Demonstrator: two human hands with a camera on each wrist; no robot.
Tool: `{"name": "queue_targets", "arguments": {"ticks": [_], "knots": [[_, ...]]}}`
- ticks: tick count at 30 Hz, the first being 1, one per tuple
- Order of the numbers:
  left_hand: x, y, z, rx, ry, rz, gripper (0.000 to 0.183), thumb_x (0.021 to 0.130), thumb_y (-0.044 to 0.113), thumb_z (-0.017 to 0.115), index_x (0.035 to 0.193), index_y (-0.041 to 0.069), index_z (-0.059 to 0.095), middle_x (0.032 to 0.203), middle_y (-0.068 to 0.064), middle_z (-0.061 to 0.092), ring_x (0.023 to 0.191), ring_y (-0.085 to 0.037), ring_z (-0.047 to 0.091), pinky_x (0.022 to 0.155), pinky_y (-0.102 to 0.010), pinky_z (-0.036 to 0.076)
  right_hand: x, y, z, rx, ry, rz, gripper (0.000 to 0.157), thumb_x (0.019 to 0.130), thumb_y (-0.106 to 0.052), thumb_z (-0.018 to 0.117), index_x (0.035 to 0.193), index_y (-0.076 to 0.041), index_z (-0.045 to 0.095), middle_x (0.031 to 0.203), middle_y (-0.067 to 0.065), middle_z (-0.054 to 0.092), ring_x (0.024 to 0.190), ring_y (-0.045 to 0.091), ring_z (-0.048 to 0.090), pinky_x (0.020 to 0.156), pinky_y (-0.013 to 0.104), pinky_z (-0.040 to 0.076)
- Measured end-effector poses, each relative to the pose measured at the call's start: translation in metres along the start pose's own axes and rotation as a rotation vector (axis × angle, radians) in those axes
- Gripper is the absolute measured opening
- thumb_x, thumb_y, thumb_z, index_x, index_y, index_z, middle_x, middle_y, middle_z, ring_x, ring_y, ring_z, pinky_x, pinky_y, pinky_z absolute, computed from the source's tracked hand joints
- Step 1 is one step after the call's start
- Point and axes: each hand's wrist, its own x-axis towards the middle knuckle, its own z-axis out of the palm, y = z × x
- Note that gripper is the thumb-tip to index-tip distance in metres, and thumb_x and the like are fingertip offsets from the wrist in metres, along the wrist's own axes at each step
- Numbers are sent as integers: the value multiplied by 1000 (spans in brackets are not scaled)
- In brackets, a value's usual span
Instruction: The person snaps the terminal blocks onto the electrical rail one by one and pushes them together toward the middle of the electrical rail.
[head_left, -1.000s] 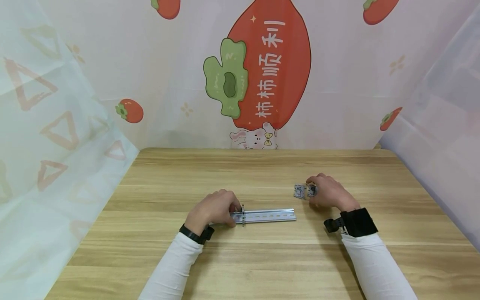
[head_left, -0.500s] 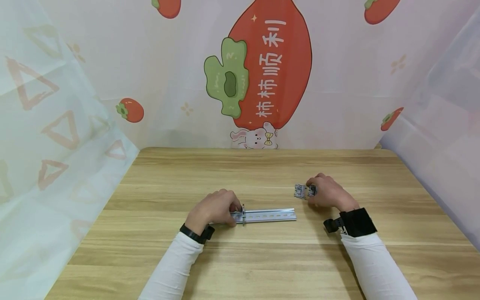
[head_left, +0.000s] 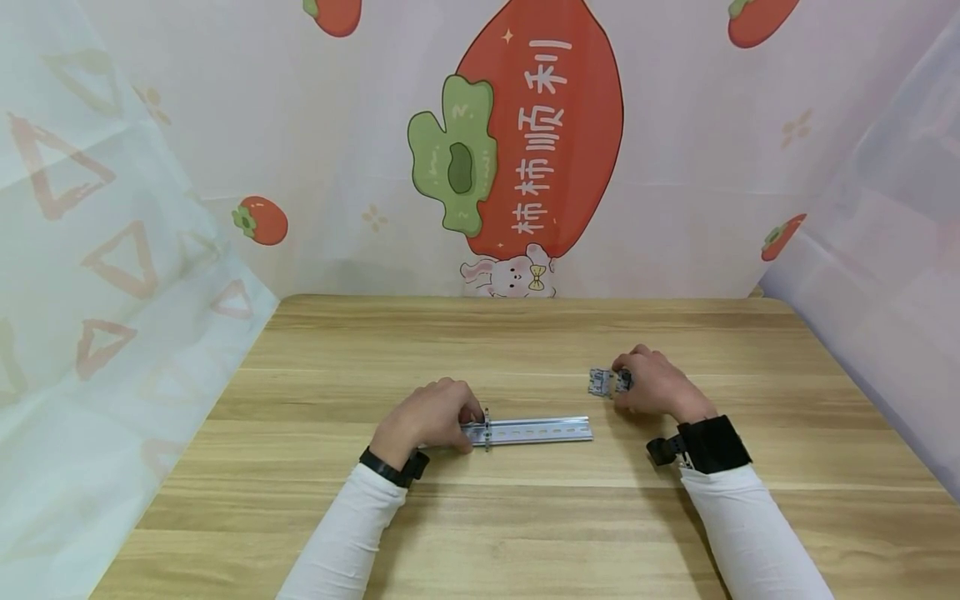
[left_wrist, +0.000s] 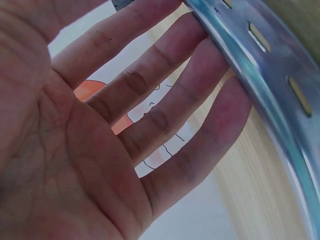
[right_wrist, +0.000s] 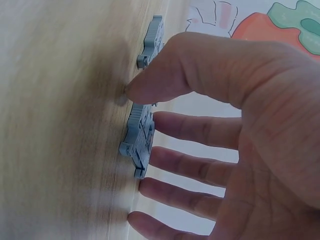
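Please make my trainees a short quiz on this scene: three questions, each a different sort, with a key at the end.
1. Multiple choice: which hand grips the slotted metal rail? A) left; B) right; C) neither.
2. True or false: the right hand is touching the rail.
3. Fill the gap: in the head view, a grey piece lies just to the ____ of the right hand.

Key:
1. A, the left hand.
2. False; it is at another grey piece, off the rail.
3. left

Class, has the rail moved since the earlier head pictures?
No: judged against the far edge of the table, the rail lies where it did.
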Motion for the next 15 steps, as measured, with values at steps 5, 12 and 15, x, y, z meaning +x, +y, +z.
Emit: {"name": "queue_targets", "arguments": {"ticks": [5,12,15], "knots": [[0,0,0,-5,-2,0,31,63,21,80,93,20,70,80,7,60,71,-10,52,61,-29,42,0,1,0,-1,7,2,51,73,-25,71,118,-4,57,119,20,45,102,36,42,78,48,40],[0,0,0,4,-1,0,34,63,22,81,95,21,70,83,7,60,74,-9,52,64,-28,42,1,2,0,32,8,29,51,72,-23,73,116,-3,57,117,19,46,99,33,42,78,45,40],[1,-1,0,13,-1,2,35,62,22,81,96,21,69,84,7,59,75,-9,52,64,-28,42,2,4,1,41,10,29,51,71,-22,74,114,-2,58,113,18,47,96,32,43,78,44,40]]}}
